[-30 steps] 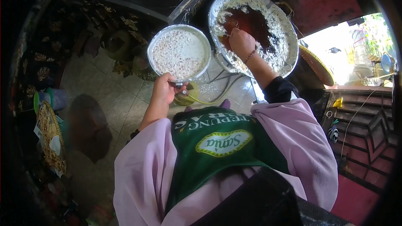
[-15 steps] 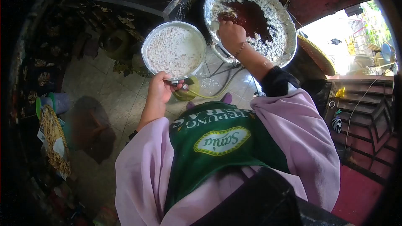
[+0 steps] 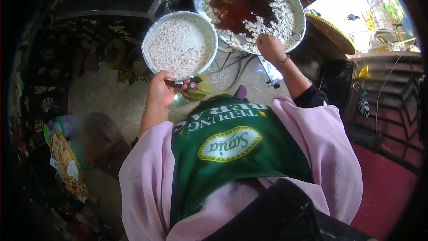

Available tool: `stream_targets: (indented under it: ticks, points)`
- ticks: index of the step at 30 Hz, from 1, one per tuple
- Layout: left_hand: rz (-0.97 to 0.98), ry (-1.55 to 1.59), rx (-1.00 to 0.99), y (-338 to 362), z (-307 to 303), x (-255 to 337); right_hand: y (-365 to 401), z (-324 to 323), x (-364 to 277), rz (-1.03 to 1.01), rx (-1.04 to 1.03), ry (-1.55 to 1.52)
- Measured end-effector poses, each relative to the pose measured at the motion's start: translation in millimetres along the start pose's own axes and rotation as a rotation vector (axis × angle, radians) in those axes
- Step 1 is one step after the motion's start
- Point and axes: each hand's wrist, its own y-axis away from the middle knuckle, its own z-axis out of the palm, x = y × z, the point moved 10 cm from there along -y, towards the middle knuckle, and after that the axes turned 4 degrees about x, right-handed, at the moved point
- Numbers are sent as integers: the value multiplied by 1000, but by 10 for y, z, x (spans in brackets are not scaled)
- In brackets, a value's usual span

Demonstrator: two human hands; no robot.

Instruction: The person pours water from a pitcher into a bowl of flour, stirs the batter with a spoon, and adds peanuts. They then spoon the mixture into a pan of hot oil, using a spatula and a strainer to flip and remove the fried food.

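My left hand (image 3: pixel 166 90) is closed on the near rim and short handle of a round metal pot (image 3: pixel 213 44). White batter (image 3: pixel 198 40) with small pinkish-brown pieces like peanuts fills it. Up and to the right is a wide metal wok (image 3: pixel 299 22) with dark brown oil (image 3: pixel 238 9) in the middle and pale crumbly crust (image 3: pixel 281 15) around its inner wall. Over the wok's near right rim my right hand (image 3: pixel 271 48) is closed, knuckles up. What its fingers grip is hidden from this angle.
Below the pot, a hose (image 3: pixel 236 80) runs to a green gas cylinder (image 3: pixel 200 87) on the tiled floor. A woven tray (image 3: pixel 330 31) leans right of the wok. At far left sits a basket of brown fried pieces (image 3: pixel 67 163). A dark slatted panel (image 3: pixel 392 111) stands at right.
My right hand has moved from the wok's left side to its near right rim. The pot, still in my left hand, now sits closer to the wok in view. The whole view has shifted slightly.
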Motion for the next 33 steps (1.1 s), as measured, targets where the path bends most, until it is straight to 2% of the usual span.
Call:
stream_targets:
  ticks: [2,4,9,12,13,16,21,27,30,33]
  points:
    - [-4,-4,-21,31,-3,17,35,35,179,39,102,-73]
    - [1,-11,-33,53,-18,54,203,-259,135,79,172,-179]
    - [-17,-34,-34,137,34,51,517,-121,-153,29,112,-230]
    - [-32,-32,-43,175,51,54,598,-304,-125,115,242,-231]
    - [-28,-42,-42,180,55,71,654,-368,-103,68,304,-251]
    - [-27,-59,-39,217,107,60,802,-371,-15,51,234,-299]
    - [-25,-45,-31,157,185,8,739,-211,-34,-10,350,-239]
    - [0,-73,-24,114,158,26,948,-579,-124,-117,505,-198]
    - [-43,-60,-27,85,147,-16,798,-356,-192,-186,475,-121]
    - [-23,-66,-62,85,176,29,651,-298,-2,-68,453,-82]
